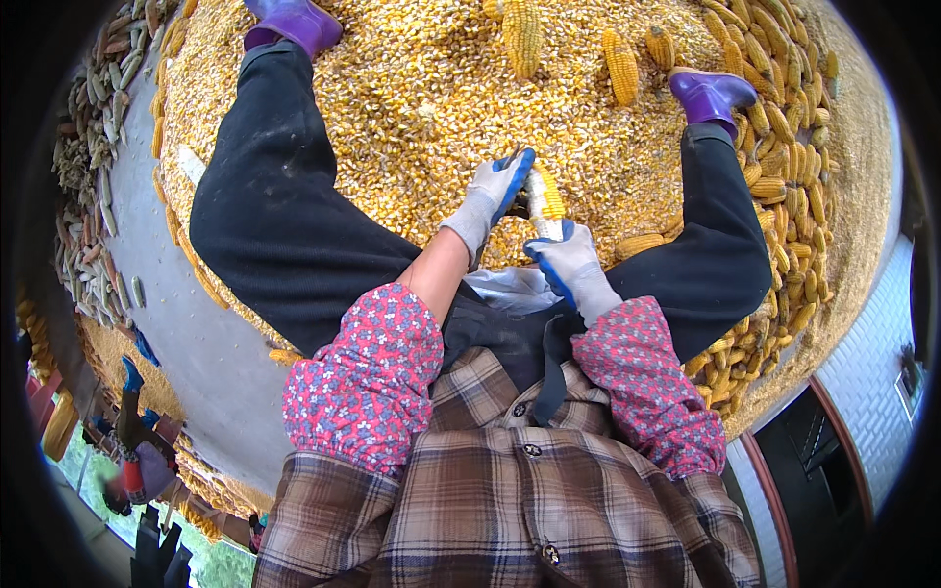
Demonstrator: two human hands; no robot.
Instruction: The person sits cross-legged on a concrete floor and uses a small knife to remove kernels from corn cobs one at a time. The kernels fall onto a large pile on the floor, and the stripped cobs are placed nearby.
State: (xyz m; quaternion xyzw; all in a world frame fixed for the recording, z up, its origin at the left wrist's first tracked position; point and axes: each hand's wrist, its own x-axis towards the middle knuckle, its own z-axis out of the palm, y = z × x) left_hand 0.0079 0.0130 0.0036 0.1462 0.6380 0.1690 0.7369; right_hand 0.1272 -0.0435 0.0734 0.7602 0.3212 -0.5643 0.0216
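Observation:
A partly shelled corn cob (545,197) is held upright between my legs, yellow kernels along its right side and bare white on the left. My right hand (570,261), in a grey glove with blue coating, grips its lower end. At the cob's upper left is my left hand (494,189), gloved alike and closed around a dark, narrow tool (514,156). Most of that tool is hidden by the glove, so its kind is unclear. Loose corn kernels (412,140) spread thickly below both hands.
Whole ears (523,37) lie on the kernels ahead; more ears (790,184) are heaped along the right. Purple boots (709,95) rest at both sides. Bare cobs (110,88) are piled beyond the grey floor (198,353) at left. Another person (143,463) is at lower left.

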